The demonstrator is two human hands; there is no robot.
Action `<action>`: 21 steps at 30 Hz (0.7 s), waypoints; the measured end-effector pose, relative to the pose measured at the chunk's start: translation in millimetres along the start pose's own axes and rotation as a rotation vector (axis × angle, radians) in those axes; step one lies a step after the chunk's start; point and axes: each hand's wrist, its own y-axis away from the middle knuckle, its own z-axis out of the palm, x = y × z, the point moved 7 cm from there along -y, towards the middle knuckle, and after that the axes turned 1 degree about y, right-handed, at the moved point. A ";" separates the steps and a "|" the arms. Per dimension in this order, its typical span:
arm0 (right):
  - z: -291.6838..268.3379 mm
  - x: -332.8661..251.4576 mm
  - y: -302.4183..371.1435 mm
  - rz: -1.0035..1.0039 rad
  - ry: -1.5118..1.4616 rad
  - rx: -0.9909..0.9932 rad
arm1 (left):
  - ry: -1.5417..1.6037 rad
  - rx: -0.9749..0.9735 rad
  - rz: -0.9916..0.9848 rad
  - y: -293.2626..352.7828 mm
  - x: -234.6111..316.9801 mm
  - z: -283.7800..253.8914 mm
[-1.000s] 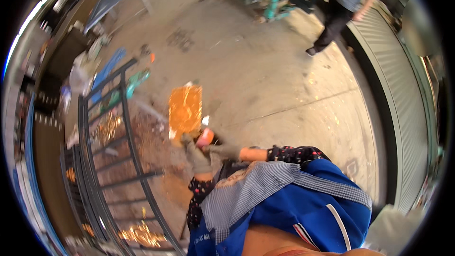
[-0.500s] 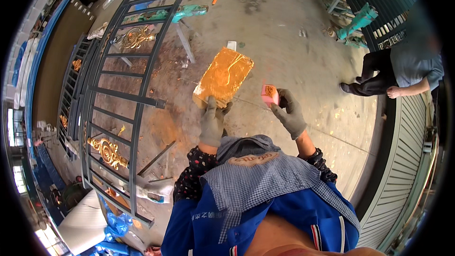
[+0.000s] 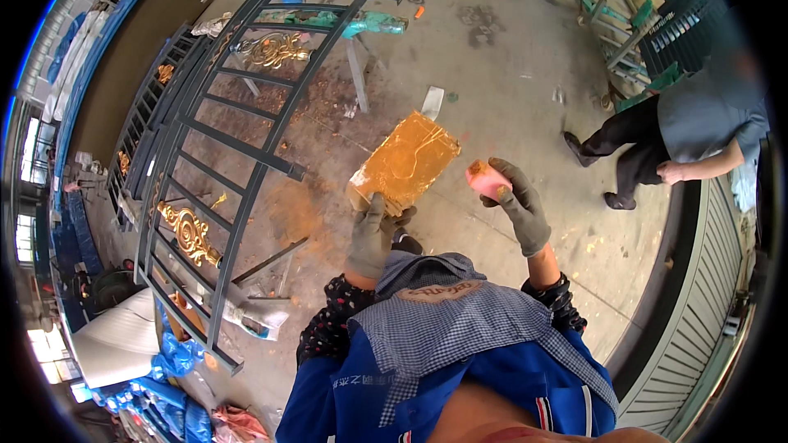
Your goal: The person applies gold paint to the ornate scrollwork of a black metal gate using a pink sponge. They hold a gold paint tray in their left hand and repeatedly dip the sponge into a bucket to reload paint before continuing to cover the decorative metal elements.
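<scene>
The left hand (image 3: 373,234) grips the near end of a gold-smeared board (image 3: 410,160); the right hand (image 3: 523,212) pinches a pink sponge (image 3: 486,180) just right of it. A dark railing (image 3: 238,146) blocks the left side; another person (image 3: 694,119) is at right.

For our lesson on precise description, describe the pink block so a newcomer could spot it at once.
Start at the dark metal railing and move right, past the golden-orange board in the left hand. The pink block is in the gloved right hand. Its pink sides, smudged with orange, and much smaller size distinguish it from the flat board.
</scene>
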 end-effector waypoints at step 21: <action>124.1 -18.8 -163.2 -0.015 0.237 -0.182 | 0.147 0.155 0.162 -68.6 113.3 -97.9</action>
